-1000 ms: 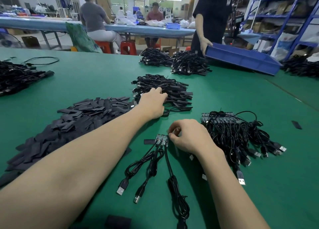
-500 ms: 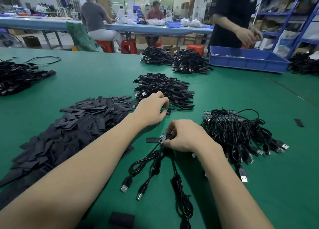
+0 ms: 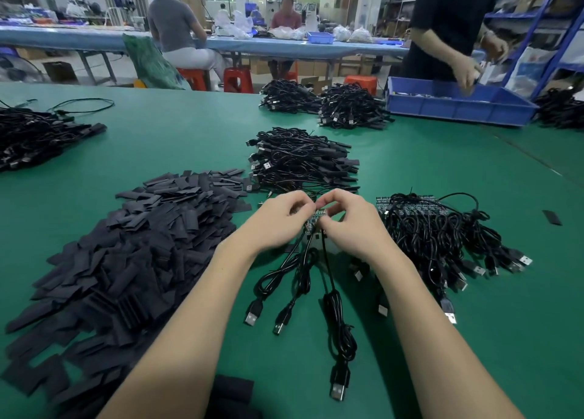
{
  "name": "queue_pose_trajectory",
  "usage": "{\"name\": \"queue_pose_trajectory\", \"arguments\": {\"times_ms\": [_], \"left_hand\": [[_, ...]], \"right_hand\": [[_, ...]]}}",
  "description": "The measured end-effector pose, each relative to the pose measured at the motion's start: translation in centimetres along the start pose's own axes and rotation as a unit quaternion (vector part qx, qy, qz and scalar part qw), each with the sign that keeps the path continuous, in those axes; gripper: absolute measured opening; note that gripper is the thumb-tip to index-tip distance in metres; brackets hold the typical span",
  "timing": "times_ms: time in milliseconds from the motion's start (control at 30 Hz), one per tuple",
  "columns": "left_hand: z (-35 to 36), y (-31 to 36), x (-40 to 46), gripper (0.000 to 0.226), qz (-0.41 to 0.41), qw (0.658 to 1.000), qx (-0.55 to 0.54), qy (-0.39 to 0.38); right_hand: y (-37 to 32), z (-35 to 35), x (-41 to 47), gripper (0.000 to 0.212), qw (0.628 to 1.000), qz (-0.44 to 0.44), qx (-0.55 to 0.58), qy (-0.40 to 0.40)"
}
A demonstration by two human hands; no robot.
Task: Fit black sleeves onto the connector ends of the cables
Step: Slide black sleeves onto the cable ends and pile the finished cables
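My left hand point(image 3: 278, 221) and my right hand point(image 3: 349, 219) meet at the middle of the green table, both pinching a small strip of circuit-board connector ends point(image 3: 314, 221) lifted off the surface. Three black USB cables point(image 3: 335, 308) hang from that strip toward me. A big heap of flat black sleeves point(image 3: 132, 251) lies to the left of my left arm. Whether a sleeve is between my fingers cannot be told.
A pile of sleeved cables point(image 3: 303, 162) lies just beyond my hands; a bundle of unsleeved cables point(image 3: 442, 238) lies to the right. More cable heaps point(image 3: 325, 105) and a blue bin point(image 3: 455, 105) stand far back, a person behind it. One loose sleeve point(image 3: 552, 218) lies far right.
My left hand has come back from the sleeved cable pile and joined my right hand at the connector strip, which is now raised off the table.
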State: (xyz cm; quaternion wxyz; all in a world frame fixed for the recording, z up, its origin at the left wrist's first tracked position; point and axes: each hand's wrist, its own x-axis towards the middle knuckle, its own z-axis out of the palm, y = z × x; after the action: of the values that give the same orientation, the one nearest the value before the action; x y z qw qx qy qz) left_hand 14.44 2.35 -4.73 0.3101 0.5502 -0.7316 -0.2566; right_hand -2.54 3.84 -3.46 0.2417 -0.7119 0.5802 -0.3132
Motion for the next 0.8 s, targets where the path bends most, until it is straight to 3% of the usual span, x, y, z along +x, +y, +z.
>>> {"name": "queue_pose_trajectory", "arguments": {"times_ms": [167,333,567,800], "left_hand": [[-0.4,-0.1,-0.2,0.009,0.008,1.0,-0.004,-0.02],[-0.6,-0.2,-0.3,0.009,0.012,0.998,-0.015,-0.06],[-2.6,-0.2,-1.1,0.005,0.006,0.969,-0.211,-0.13],[-2.8,-0.7,-1.4,0.013,-0.018,0.938,-0.304,-0.169]], "right_hand": [[0.1,0.1,0.1,0.007,0.999,0.002,-0.046,0.005],[0.2,-0.4,0.1,0.015,0.999,0.033,-0.037,-0.023],[0.1,-2.1,-0.5,0.008,0.971,0.032,0.204,-0.117],[0.5,-2.0,-0.8,0.016,0.927,0.055,0.325,-0.179]]}}
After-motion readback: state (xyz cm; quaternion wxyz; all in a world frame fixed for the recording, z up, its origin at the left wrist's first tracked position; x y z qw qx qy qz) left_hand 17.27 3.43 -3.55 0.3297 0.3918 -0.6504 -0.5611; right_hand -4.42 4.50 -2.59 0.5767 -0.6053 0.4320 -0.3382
